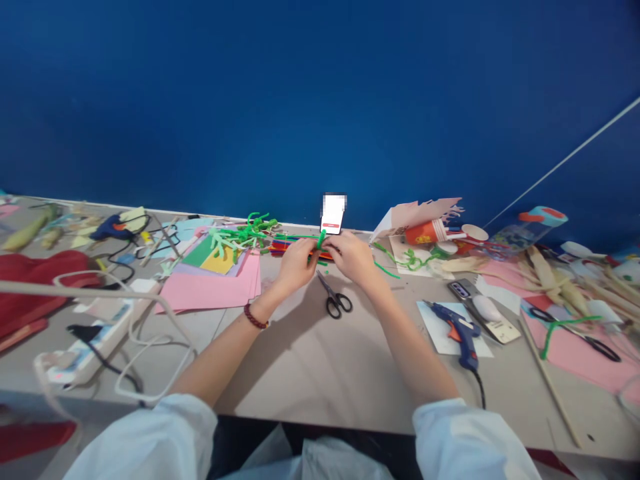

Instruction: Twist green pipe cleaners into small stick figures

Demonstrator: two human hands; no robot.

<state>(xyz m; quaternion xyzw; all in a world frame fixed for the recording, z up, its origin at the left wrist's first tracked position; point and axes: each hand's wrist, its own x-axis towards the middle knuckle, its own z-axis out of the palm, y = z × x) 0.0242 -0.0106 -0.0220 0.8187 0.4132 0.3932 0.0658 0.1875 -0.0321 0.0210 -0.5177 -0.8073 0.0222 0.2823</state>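
Observation:
Both hands meet near the table's far edge, their fingertips together on a green pipe cleaner (pixel 321 238). My left hand (pixel 296 262) pinches it from the left, and my right hand (pixel 353 257) grips it from the other side. Part of the pipe cleaner is hidden by the fingers. Behind the hands a phone (pixel 333 217) with a lit screen leans against the blue wall. A bundle of coloured pipe cleaners (pixel 283 248) lies just beyond my left hand. Black-handled scissors (pixel 338 304) rest on the table below the hands, blades pointing toward them.
Pink paper sheets (pixel 200 290) and green pipe-cleaner shapes (pixel 250 230) lie to the left, near a white power strip (pixel 100 340) with loose cables. On the right are a blue glue gun (pixel 461 333), a second phone (pixel 463 289), a red paper cup (pixel 425 232) and a wooden stick (pixel 550 383).

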